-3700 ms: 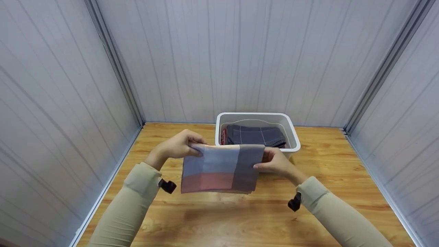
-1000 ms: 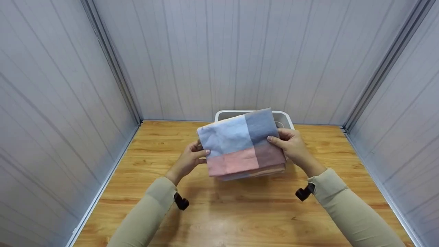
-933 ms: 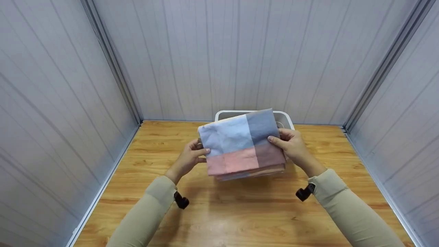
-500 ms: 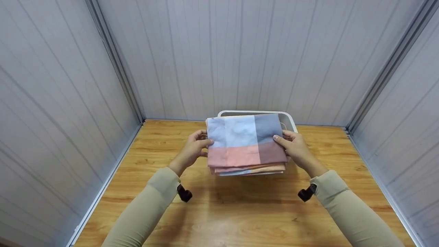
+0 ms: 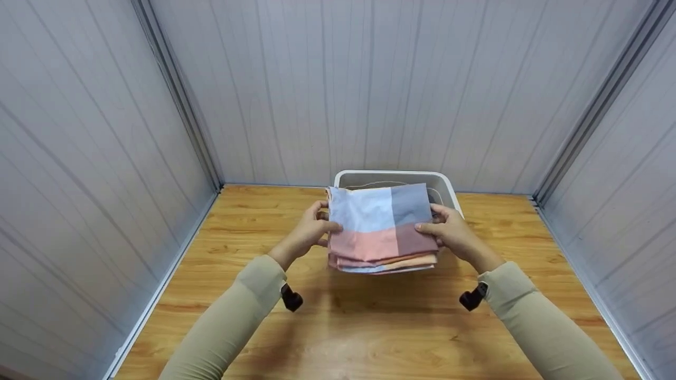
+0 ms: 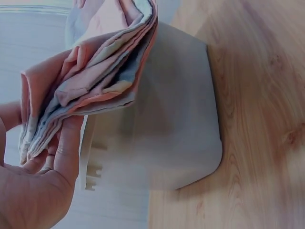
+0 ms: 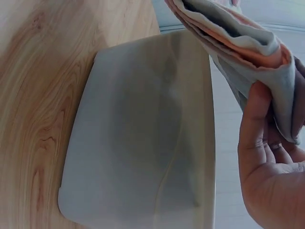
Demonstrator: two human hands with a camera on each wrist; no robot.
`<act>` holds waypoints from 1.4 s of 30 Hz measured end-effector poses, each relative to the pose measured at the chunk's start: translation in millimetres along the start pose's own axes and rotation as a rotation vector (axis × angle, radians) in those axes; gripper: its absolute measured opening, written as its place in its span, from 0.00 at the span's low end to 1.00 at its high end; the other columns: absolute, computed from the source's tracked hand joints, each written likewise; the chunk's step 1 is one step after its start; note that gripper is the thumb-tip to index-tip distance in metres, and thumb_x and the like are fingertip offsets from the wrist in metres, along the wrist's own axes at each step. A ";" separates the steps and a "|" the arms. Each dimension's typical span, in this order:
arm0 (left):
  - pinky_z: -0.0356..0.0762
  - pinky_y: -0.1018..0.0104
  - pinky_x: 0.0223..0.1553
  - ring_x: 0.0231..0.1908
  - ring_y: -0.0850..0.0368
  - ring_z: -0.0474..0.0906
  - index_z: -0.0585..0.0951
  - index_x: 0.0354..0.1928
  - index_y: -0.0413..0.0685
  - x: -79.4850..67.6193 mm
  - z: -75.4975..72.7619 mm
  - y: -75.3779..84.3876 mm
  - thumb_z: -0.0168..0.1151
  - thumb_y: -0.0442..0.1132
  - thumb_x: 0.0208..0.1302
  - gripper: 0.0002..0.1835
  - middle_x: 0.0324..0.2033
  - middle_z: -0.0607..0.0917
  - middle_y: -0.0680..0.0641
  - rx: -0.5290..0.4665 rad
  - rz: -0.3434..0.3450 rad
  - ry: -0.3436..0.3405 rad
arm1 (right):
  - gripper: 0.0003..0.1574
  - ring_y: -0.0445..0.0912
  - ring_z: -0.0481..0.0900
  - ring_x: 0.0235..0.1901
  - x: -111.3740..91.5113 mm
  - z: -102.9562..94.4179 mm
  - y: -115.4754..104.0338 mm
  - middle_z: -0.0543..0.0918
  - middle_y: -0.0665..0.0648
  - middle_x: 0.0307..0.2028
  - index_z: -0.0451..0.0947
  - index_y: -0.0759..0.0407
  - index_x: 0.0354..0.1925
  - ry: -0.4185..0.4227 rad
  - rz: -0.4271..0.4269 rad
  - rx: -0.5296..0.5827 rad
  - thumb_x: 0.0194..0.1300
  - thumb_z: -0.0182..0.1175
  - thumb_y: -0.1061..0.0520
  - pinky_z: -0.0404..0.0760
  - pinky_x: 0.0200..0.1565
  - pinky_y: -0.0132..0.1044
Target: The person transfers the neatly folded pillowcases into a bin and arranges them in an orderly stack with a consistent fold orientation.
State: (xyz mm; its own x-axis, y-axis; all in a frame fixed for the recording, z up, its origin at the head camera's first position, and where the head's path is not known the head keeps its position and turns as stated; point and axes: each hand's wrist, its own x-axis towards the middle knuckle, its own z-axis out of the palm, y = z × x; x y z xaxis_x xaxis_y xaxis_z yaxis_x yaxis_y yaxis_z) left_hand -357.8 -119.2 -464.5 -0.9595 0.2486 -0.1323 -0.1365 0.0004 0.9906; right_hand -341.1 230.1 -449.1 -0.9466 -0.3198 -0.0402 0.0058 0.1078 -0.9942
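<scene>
A folded checked cloth (image 5: 367, 221) in light blue, grey-blue, pink and mauve is held in front of and over the near part of the white bin (image 5: 393, 172). My left hand (image 5: 309, 232) pinches its left edge, thumb on top and fingers beneath. At the opposite edge my right hand (image 5: 457, 236) grips it the same way. Several loose layers of the cloth (image 6: 95, 81) show in the left wrist view, above the bin's outer wall (image 6: 181, 100). In the right wrist view, folded cloth layers (image 7: 238, 43) rest in the fingers beside the bin wall (image 7: 133, 129).
The bin stands on a wooden surface (image 5: 380, 327) close to the panelled back wall (image 5: 338, 95). Side walls rise to the left (image 5: 90, 174) and right (image 5: 623, 195). The cloth hides most of the bin's inside.
The cloth first hung near-vertical at the left, then tilted over the bin; now it lies straighter. Lately it has come slightly nearer, and my left hand has shifted right. Dark folded cloth seen earlier is mostly hidden.
</scene>
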 end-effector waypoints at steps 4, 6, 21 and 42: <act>0.90 0.60 0.31 0.43 0.51 0.82 0.71 0.68 0.44 -0.3 -0.5 5.0 0.67 0.25 0.54 0.36 0.46 0.79 0.44 0.023 0.018 -0.007 | 0.47 0.44 0.91 0.34 -1.2 -2.5 -2.1 0.88 0.53 0.41 0.58 0.72 0.79 -0.029 0.014 -0.056 0.69 0.67 0.69 0.92 0.36 0.37; 0.88 0.62 0.29 0.42 0.51 0.81 0.70 0.69 0.43 0.6 -1.4 9.1 0.66 0.24 0.53 0.37 0.46 0.79 0.44 0.030 0.029 -0.007 | 0.49 0.44 0.91 0.35 -1.2 -4.0 -3.6 0.87 0.54 0.43 0.57 0.72 0.79 -0.034 0.006 -0.073 0.67 0.67 0.71 0.92 0.37 0.37; 0.89 0.67 0.31 0.41 0.54 0.84 0.74 0.72 0.34 24.3 -2.8 46.5 0.68 0.21 0.55 0.38 0.52 0.86 0.39 0.056 0.132 0.086 | 0.46 0.37 0.90 0.36 15.0 -15.9 -25.5 0.89 0.46 0.41 0.59 0.75 0.78 0.108 -0.054 -0.059 0.68 0.66 0.73 0.90 0.39 0.30; 0.90 0.69 0.39 0.48 0.50 0.84 0.77 0.70 0.31 52.3 3.0 59.3 0.70 0.23 0.65 0.30 0.60 0.84 0.32 0.141 0.184 0.129 | 0.36 0.35 0.86 0.36 36.4 -36.2 -35.3 0.89 0.42 0.37 0.69 0.75 0.71 0.247 -0.108 -0.196 0.69 0.70 0.69 0.88 0.39 0.26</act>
State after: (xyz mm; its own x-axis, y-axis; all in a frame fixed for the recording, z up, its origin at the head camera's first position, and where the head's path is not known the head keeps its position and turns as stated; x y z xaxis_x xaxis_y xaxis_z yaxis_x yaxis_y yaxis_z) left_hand -415.4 -103.2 -412.6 -0.9897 0.1319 0.0561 0.0702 0.1041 0.9921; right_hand -387.4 248.7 -411.9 -0.9881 -0.1043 0.1134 -0.1381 0.2727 -0.9521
